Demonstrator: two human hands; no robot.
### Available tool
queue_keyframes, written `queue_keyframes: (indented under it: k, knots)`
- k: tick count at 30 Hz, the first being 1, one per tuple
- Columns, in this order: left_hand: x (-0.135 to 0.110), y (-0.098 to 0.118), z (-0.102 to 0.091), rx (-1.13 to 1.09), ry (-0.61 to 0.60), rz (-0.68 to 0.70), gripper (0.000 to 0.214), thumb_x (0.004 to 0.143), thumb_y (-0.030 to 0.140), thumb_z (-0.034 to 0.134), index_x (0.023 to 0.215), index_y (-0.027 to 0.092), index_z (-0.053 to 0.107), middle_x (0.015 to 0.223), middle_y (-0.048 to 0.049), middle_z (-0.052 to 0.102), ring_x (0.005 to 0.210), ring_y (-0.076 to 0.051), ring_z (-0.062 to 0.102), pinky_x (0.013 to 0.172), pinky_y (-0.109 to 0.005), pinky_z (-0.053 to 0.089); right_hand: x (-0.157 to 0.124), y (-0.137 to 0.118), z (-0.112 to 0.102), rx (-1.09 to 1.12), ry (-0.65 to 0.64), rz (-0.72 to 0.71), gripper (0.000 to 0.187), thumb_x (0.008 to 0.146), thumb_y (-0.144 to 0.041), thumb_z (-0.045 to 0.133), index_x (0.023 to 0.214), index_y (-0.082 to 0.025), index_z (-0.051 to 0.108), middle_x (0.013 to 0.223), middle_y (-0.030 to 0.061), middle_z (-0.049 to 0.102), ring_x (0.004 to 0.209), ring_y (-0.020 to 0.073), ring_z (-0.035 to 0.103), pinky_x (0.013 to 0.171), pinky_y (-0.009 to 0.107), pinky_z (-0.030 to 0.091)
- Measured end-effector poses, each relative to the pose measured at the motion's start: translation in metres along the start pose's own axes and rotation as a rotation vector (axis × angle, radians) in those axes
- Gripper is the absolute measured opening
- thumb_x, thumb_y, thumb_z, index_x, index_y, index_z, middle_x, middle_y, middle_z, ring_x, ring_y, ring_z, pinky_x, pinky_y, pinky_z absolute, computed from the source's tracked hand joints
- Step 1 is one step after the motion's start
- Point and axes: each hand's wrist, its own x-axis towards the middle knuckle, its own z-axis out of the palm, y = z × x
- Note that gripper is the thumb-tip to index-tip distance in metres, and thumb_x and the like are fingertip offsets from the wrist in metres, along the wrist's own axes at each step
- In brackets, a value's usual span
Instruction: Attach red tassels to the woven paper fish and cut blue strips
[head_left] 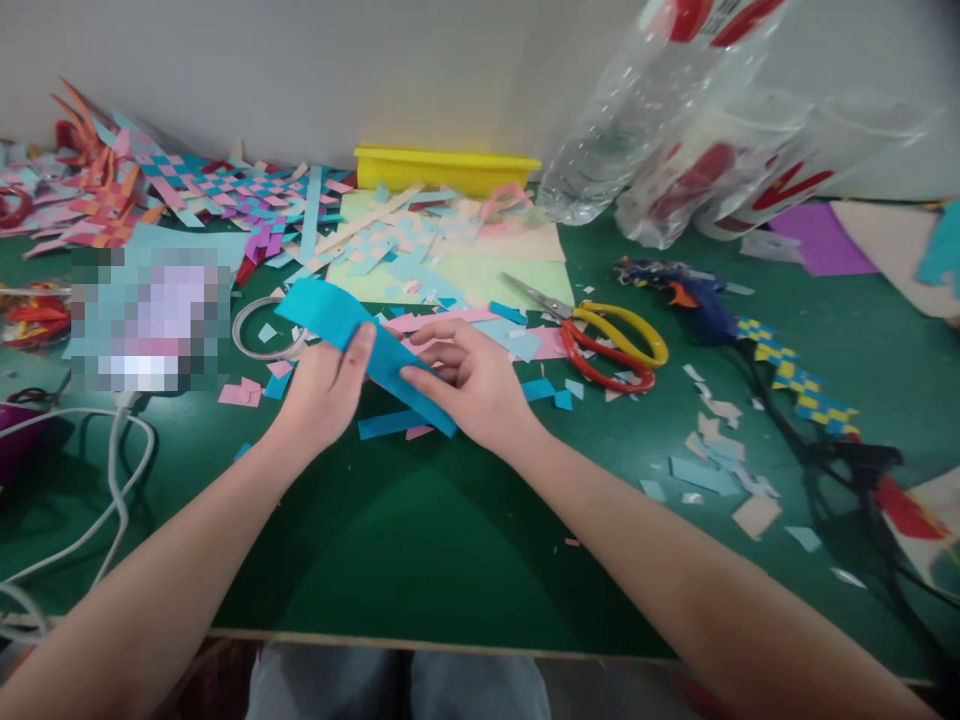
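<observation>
A strip of bright blue paper (322,308) slants between my two hands above the green table. My left hand (330,385) pinches it near the middle, thumb on top; the upper left end curls over freely. Lower down, my right hand (469,375) grips the strip's right side with the thumb in front and the fingers behind. Narrow blue and pink paper pieces, among them a blue strip (390,424), lie beneath the hands. Scissors (592,335) with red and yellow handles rest to the right of my right hand, blades pointing up and left.
Woven paper strips (217,185) are heaped at the back left, near a yellow tray (446,170). A tape roll (266,328) and a blurred phone (161,320) with a white cable lie left. Bagged cups (757,160), a blue glue gun (705,305) and paper scraps (705,475) occupy the right.
</observation>
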Motion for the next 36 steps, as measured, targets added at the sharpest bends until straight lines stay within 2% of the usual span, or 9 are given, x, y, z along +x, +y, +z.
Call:
queue_keyframes:
  k: [4,6,10,13,16,20,25,30,36]
  knots:
    - [0.003,-0.008,0.0,-0.248,0.167,-0.171,0.046,0.094,0.054,0.04,0.064,0.021,0.053,0.048,0.0022,0.041,0.043,-0.012,0.038,0.045,-0.029,0.028,-0.005,0.0,0.002,-0.27,0.058,-0.11,0.011,0.082,-0.031,0.066,0.088,-0.024,0.06,0.083,-0.0012,0.068,0.056,0.0116,0.061,0.055,0.027,0.05]
    - [0.006,-0.007,0.0,-0.415,0.25,-0.242,0.04,0.094,0.051,0.044,0.073,0.02,0.059,0.05,0.0021,0.043,0.044,-0.011,0.039,0.045,-0.027,0.03,-0.006,-0.001,0.001,-0.318,0.081,-0.158,0.012,0.082,-0.032,0.066,0.087,-0.022,0.061,0.077,-0.0015,0.067,0.051,0.0105,0.057,0.051,0.026,0.048]
    - [0.011,-0.003,-0.001,-0.621,0.35,-0.367,0.033,0.094,0.042,0.046,0.087,0.015,0.064,0.051,0.0016,0.046,0.044,-0.01,0.041,0.042,-0.025,0.032,-0.006,-0.001,0.001,-0.382,0.124,-0.254,0.018,0.08,-0.032,0.069,0.093,-0.022,0.062,0.086,0.0015,0.068,0.059,0.0119,0.061,0.055,0.027,0.051]
    - [0.011,-0.003,-0.001,-0.671,0.187,-0.35,0.034,0.093,0.045,0.044,0.101,0.018,0.063,0.06,-0.0001,0.052,0.05,-0.011,0.05,0.046,-0.024,0.041,-0.007,0.001,0.0,-0.412,0.162,-0.293,0.007,0.084,-0.023,0.064,0.091,-0.024,0.065,0.082,0.0005,0.07,0.061,0.0131,0.063,0.06,0.029,0.054]
    - [0.007,-0.003,0.0,-0.66,-0.02,-0.275,0.035,0.089,0.043,0.053,0.117,0.023,0.057,0.084,-0.004,0.063,0.069,-0.014,0.061,0.061,-0.028,0.054,-0.009,0.001,-0.001,-0.318,0.2,-0.239,0.007,0.084,-0.025,0.064,0.09,-0.025,0.068,0.075,-0.001,0.07,0.061,0.0144,0.066,0.062,0.031,0.056]
    - [0.002,-0.003,0.003,-0.536,-0.148,-0.122,0.056,0.082,0.037,0.066,0.133,0.026,0.044,0.117,-0.0088,0.062,0.095,-0.021,0.065,0.076,-0.034,0.058,-0.01,0.0,0.0,-0.21,0.197,-0.196,0.008,0.084,-0.03,0.065,0.089,-0.026,0.07,0.075,-0.0016,0.071,0.061,0.015,0.068,0.06,0.031,0.057]
    - [0.0,-0.005,0.003,-0.386,-0.171,-0.035,0.064,0.083,0.04,0.066,0.138,0.024,0.039,0.126,-0.0125,0.06,0.095,-0.024,0.068,0.075,-0.035,0.06,-0.009,-0.002,0.003,-0.074,0.198,-0.146,0.007,0.081,-0.032,0.068,0.085,-0.026,0.072,0.076,-0.0021,0.072,0.06,0.0146,0.068,0.058,0.03,0.058]
    - [0.0,-0.002,0.002,-0.422,-0.156,-0.043,0.065,0.077,0.036,0.073,0.133,0.023,0.043,0.128,-0.0136,0.059,0.08,-0.021,0.071,0.076,-0.04,0.061,-0.007,0.0,0.005,0.138,0.206,-0.061,0.009,0.077,-0.033,0.072,0.082,-0.025,0.071,0.07,-0.0026,0.07,0.06,0.0147,0.068,0.058,0.03,0.058]
    - [0.0,-0.001,0.003,-0.429,-0.077,-0.075,0.043,0.076,0.031,0.073,0.114,0.02,0.055,0.11,-0.0082,0.068,0.077,-0.021,0.071,0.074,-0.04,0.061,-0.007,-0.001,0.006,0.151,0.206,-0.027,0.013,0.076,-0.034,0.074,0.081,-0.023,0.069,0.068,-0.0021,0.07,0.06,0.0157,0.069,0.057,0.03,0.058]
